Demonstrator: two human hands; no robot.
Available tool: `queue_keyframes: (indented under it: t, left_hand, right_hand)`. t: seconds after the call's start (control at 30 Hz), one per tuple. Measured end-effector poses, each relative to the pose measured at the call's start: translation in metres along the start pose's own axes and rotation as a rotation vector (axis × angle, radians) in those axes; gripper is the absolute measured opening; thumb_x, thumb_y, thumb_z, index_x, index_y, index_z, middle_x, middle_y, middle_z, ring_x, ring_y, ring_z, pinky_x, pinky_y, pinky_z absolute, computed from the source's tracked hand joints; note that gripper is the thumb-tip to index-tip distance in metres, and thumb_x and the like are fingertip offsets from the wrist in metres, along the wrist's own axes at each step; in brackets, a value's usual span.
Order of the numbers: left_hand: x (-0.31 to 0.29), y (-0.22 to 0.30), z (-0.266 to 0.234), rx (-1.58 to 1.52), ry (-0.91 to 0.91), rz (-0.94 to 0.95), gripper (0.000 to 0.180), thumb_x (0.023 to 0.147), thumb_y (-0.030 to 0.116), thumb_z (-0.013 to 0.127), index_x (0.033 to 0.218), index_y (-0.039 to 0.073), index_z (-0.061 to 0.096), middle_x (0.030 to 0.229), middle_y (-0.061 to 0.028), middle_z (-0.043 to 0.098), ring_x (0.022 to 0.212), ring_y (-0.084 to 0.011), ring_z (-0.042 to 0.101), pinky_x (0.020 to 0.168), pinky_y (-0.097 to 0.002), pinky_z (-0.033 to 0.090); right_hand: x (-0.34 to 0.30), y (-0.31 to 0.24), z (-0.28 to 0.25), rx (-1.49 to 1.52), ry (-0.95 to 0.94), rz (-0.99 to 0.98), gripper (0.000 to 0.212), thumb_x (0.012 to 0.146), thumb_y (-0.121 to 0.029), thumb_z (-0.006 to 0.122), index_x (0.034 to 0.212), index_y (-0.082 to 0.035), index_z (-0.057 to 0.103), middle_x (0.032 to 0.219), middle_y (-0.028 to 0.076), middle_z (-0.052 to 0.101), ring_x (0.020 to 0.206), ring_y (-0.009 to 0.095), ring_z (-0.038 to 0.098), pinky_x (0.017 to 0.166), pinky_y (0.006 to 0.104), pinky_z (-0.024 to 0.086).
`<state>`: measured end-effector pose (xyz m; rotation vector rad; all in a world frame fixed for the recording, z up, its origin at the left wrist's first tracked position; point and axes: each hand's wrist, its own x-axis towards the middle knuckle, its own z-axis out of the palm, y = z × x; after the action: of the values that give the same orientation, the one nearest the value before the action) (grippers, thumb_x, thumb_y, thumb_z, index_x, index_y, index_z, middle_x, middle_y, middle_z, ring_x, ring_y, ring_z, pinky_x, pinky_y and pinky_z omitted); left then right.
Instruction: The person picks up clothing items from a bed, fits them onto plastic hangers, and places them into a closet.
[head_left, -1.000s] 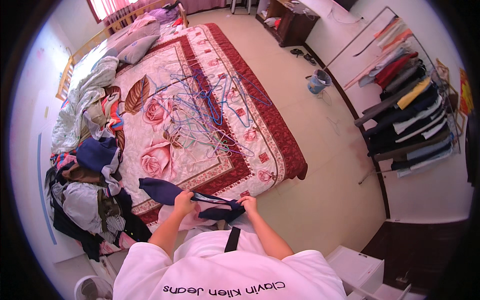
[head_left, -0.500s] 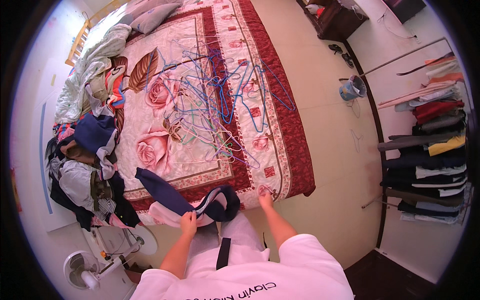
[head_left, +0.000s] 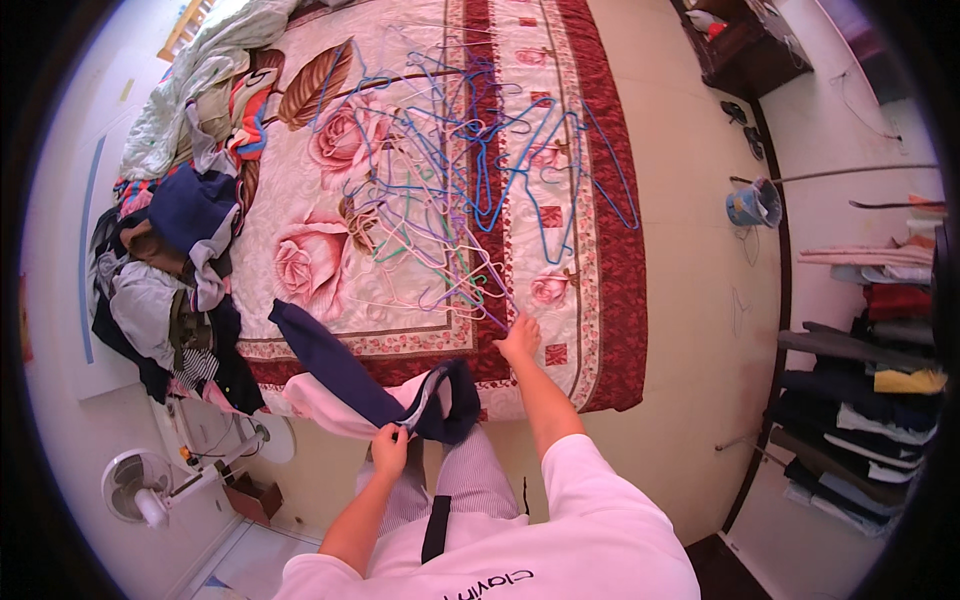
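Observation:
My left hand (head_left: 390, 448) is closed on the edge of a navy and pink sweatshirt (head_left: 340, 370), which hangs over the near edge of the bed with one navy sleeve stretched up onto the cover. At the near end of a tangled heap of hangers (head_left: 410, 210), my right hand (head_left: 519, 340) has its fingers round the corner of a purple hanger (head_left: 487, 262). That hanger still lies among the white, green and blue ones. Loose blue hangers (head_left: 548, 200) lie to the right of the heap.
Crumpled clothes (head_left: 190, 220) are piled along the bed's left side. A white fan (head_left: 140, 485) stands at the lower left. Along the right wall, a rack holds hanging clothes (head_left: 860, 380); beyond it stand a blue bucket (head_left: 752, 205) and a dark cabinet (head_left: 745, 55).
My right hand has moved from the bed's near edge, forward and slightly left, onto the purple hanger. My left hand keeps hold of the sweatshirt. The whole view has shifted somewhat.

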<state>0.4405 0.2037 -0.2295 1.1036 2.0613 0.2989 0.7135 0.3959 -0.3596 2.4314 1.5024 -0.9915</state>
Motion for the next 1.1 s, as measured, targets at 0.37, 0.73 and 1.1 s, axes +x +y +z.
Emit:
queue_keyframes:
  t: [0.37,0.73,1.1]
  left_hand:
    - [-0.009,-0.015,0.003,-0.027,0.036,-0.034,0.022,0.083,0.022,0.061,0.079,0.0,0.06,0.074,-0.0177,0.061,0.07,-0.0344,0.059,0.064,-0.0402,0.045]
    - [-0.015,-0.009,-0.014,-0.045,0.134,0.129,0.021,0.079,0.009,0.054,0.097,0.004,0.064,0.086,-0.0183,0.065,0.079,-0.031,0.063,0.071,-0.037,0.048]
    - [0.004,-0.02,-0.089,0.07,0.098,0.345,0.034,0.08,0.013,0.052,0.112,0.005,0.061,0.101,-0.0188,0.063,0.088,-0.0366,0.061,0.079,-0.042,0.048]
  right_hand:
    - [-0.027,0.005,0.001,0.208,0.074,0.083,0.039,0.065,-0.014,0.064,0.099,-0.002,0.047,0.099,0.021,0.058,0.09,0.04,0.058,0.078,0.0459,0.048]
    - [-0.106,0.123,0.056,1.026,0.14,0.411,0.027,0.067,-0.007,0.06,0.093,-0.006,0.052,0.079,0.01,0.06,0.069,0.023,0.059,0.062,0.0327,0.046]
    - [-0.226,0.076,-0.016,1.262,-0.283,0.124,0.046,0.066,0.009,0.04,0.104,-0.007,0.063,0.064,0.0,0.054,0.048,0.008,0.046,0.042,0.0216,0.032]
